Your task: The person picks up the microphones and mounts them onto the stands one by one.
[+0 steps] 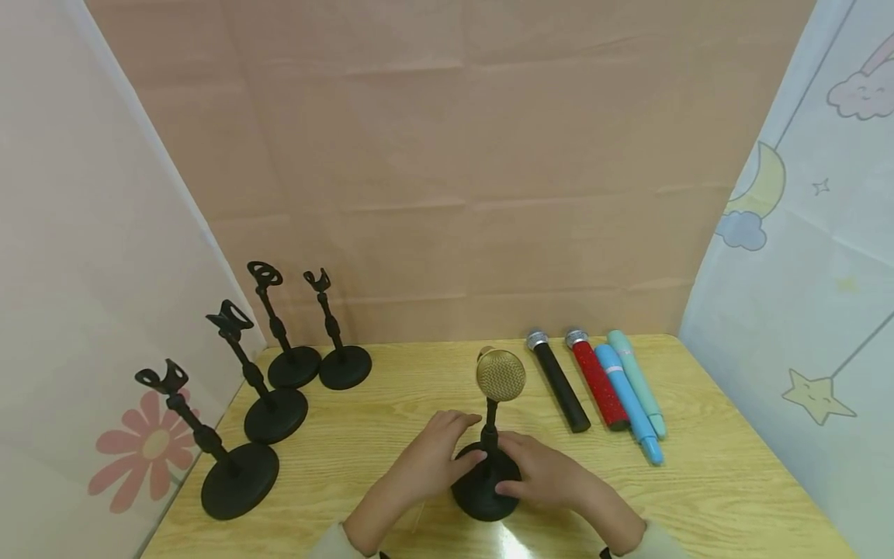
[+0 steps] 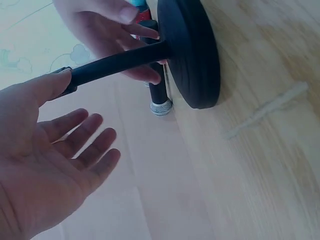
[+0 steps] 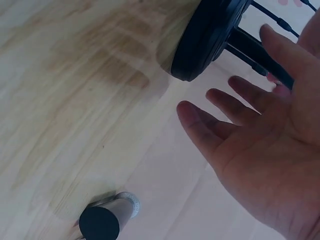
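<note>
Black stand (image 1: 486, 494), quantity 1, gold microphone (image 1: 500, 376) atop, could topple if nudged, as left hand (image 1: 438, 456) and right hand (image 1: 548, 470), fingers loosely spread, grip nothing.

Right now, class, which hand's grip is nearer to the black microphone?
Right. The right grip is beside the stand with the gold microphone, on the side toward the black microphone; the left grip is across that stand, farther away.
</note>
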`<move>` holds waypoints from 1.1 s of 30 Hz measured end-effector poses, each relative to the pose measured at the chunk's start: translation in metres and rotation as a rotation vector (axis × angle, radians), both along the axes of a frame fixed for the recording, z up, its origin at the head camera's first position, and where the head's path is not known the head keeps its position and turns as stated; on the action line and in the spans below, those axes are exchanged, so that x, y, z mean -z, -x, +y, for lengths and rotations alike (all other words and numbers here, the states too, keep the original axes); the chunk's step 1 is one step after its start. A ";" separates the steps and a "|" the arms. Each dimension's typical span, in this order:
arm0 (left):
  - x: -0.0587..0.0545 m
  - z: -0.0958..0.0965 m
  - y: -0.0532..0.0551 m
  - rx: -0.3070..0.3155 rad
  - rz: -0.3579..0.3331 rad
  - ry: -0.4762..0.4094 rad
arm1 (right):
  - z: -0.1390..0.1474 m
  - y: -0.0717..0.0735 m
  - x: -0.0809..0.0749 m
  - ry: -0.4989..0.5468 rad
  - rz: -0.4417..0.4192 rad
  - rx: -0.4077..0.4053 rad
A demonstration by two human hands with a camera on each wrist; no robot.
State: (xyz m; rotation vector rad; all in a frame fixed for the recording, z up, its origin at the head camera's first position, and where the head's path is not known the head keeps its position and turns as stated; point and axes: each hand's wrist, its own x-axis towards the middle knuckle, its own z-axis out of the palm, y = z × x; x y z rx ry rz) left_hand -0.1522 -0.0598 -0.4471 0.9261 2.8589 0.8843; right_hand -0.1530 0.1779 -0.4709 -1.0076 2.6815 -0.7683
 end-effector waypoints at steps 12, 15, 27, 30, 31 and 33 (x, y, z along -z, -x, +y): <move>-0.008 0.008 -0.002 0.089 -0.057 -0.179 | 0.000 -0.002 0.008 -0.123 0.050 -0.022; -0.010 0.010 -0.001 0.119 -0.032 -0.200 | -0.001 -0.003 0.009 -0.137 0.062 -0.013; -0.011 0.015 0.003 0.113 -0.129 -0.251 | -0.006 -0.006 0.006 -0.177 0.063 -0.012; -0.009 0.015 0.004 0.117 -0.135 -0.277 | -0.007 -0.008 0.004 -0.167 0.045 -0.020; -0.008 0.015 0.004 0.118 -0.134 -0.286 | -0.008 -0.008 0.003 -0.160 0.040 -0.022; -0.006 0.015 0.004 0.113 -0.133 -0.305 | -0.008 -0.009 0.003 -0.157 0.032 -0.018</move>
